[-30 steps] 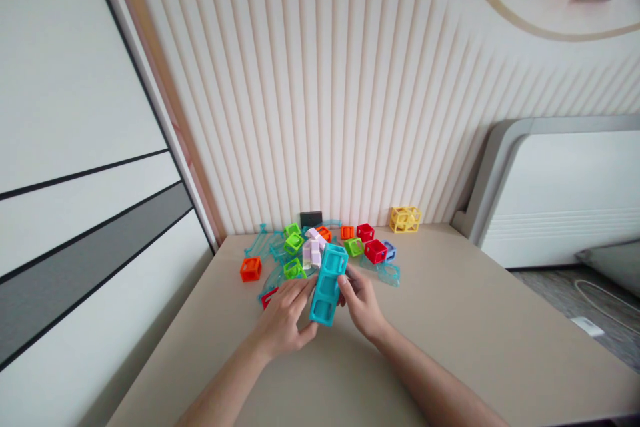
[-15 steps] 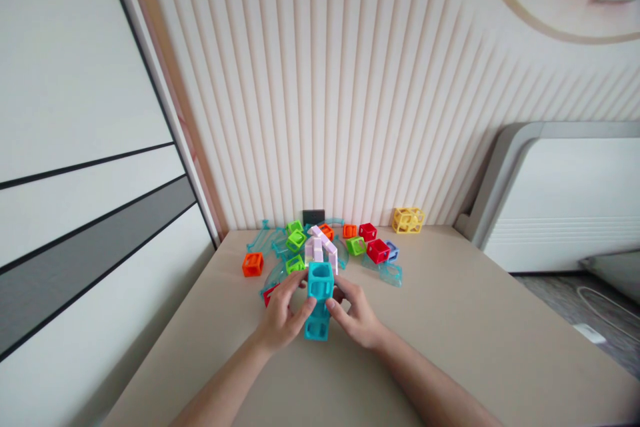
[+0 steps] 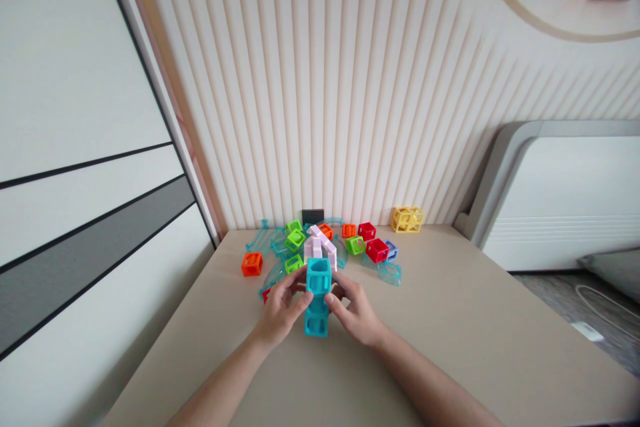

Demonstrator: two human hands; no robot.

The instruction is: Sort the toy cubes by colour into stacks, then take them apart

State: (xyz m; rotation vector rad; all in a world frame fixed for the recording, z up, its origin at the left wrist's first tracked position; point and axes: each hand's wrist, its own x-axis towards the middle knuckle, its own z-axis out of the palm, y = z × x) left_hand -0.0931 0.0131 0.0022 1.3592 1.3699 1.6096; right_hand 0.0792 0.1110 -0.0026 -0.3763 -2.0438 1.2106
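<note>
Ribbed wall panelling [image 3: 325,80] backs a beige table [image 3: 450,320] in the head view. Left hand [image 3: 284,307] and right hand [image 3: 356,313], fingers part-curled, grip one turquoise block [image 3: 317,308] between them, near-upright; whether it touches the table, I cannot tell. It looks light, stiff, perhaps slick (hollow plastic, probably), best held by its middle sides. Behind: four green cubes [image 3: 355,245], three orange cubes [image 3: 252,264], three red cubes [image 3: 377,250], one yellow frame [image 3: 407,220].
</note>
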